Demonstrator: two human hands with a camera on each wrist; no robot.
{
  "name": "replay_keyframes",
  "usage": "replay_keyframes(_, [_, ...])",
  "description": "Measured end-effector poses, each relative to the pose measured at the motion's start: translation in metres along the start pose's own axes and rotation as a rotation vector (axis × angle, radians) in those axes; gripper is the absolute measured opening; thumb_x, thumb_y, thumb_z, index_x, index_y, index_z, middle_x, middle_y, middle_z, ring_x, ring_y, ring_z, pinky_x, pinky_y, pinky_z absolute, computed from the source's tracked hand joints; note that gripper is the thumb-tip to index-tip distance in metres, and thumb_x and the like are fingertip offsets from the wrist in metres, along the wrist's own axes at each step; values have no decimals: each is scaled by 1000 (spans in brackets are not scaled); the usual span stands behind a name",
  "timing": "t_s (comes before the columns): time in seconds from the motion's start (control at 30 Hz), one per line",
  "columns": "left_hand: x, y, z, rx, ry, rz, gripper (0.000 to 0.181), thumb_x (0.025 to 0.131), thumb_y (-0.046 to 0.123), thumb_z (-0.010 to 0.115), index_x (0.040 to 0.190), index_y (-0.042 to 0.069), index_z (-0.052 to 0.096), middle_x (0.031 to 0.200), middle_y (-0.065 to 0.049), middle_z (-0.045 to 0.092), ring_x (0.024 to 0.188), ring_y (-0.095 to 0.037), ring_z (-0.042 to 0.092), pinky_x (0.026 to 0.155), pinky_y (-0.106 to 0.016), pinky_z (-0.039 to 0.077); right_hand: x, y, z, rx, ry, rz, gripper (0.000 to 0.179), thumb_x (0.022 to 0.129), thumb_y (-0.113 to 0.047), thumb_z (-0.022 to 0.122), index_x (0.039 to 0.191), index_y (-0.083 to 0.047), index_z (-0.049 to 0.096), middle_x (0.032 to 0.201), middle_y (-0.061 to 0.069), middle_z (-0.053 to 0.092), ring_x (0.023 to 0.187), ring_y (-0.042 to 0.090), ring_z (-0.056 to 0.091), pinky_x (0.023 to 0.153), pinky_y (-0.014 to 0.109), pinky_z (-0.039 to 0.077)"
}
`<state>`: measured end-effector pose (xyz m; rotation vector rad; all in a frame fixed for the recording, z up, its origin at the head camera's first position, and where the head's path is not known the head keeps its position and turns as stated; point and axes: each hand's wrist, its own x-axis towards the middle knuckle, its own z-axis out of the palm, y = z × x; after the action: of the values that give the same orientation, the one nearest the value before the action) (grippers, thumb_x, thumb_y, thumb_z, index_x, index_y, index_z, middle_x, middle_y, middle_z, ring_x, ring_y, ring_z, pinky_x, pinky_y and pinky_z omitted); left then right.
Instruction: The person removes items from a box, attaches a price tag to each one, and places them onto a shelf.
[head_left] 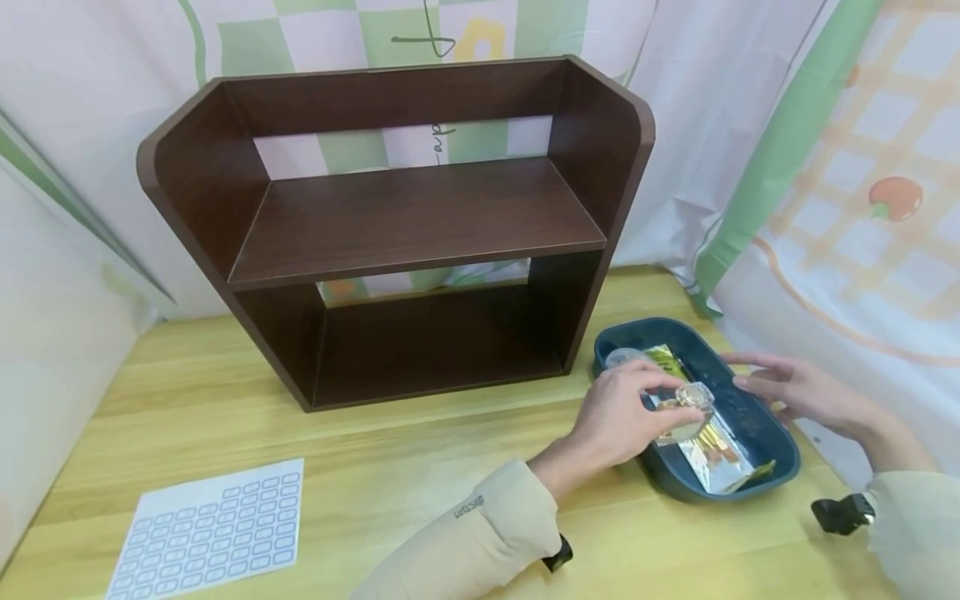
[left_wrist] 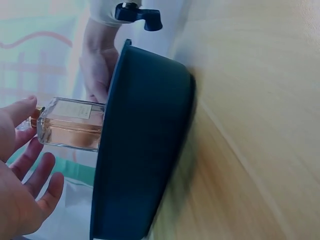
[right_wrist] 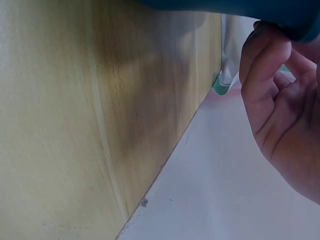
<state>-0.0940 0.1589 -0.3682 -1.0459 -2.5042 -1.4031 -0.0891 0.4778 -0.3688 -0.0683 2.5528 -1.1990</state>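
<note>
My left hand [head_left: 618, 412] pinches a clear glass perfume bottle [head_left: 684, 425] by its cap and neck, over the left side of a dark blue plastic basin [head_left: 780, 467]. In the left wrist view, the perfume bottle [left_wrist: 70, 125] hangs cap towards the palm, pale amber liquid inside and a label on its face; its far end is hidden behind the basin wall. My right hand [head_left: 813, 396] holds the basin's right rim, fingers bent outside it in the right wrist view. In the basin lie a shiny gold-and-white packet [head_left: 720, 458], a yellow-green packet [head_left: 663, 358] and a clear round item [head_left: 624, 357].
A dark brown two-tier shelf [head_left: 420, 217] stands at the back of the wooden table [head_left: 375, 483], left of the basin. On the front left lies a white sheet of blue-framed labels [head_left: 217, 529]. Patterned curtains [head_left: 847, 208] enclose the back and sides.
</note>
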Motion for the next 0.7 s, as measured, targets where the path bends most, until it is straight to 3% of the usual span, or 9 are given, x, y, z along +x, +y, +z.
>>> replay_keyframes(0.23, [-1,1,-10,-186,61,17,34,83,37,83,112,20,78,96,19,61,91,6,53,76,-7,45,1,0,0,41,-7,6,55,107,-25,52,154,-5,34,136,37,50,93,28,71,73,43,61])
replay_keyframes(0.47, [-8,-5,-21,-442,125,-1,34,79,22,87,109,11,78,97,12,65,83,5,58,68,-15,55,3,2,-1,54,0,4,53,107,-24,52,154,-6,36,133,34,54,91,30,71,72,44,61])
replay_keyframes(0.63, [-16,-12,-29,-493,163,-22,33,78,19,88,108,11,79,91,4,68,79,1,59,62,-18,55,2,2,-1,42,2,5,53,107,-25,52,154,-8,36,135,34,53,90,29,71,71,43,61])
replay_keyframes(0.7, [-19,-14,-33,-487,177,-20,33,77,19,88,108,10,79,90,2,68,78,1,59,61,-19,55,1,2,0,38,6,3,52,107,-24,53,154,-9,37,131,28,58,88,29,71,70,43,61])
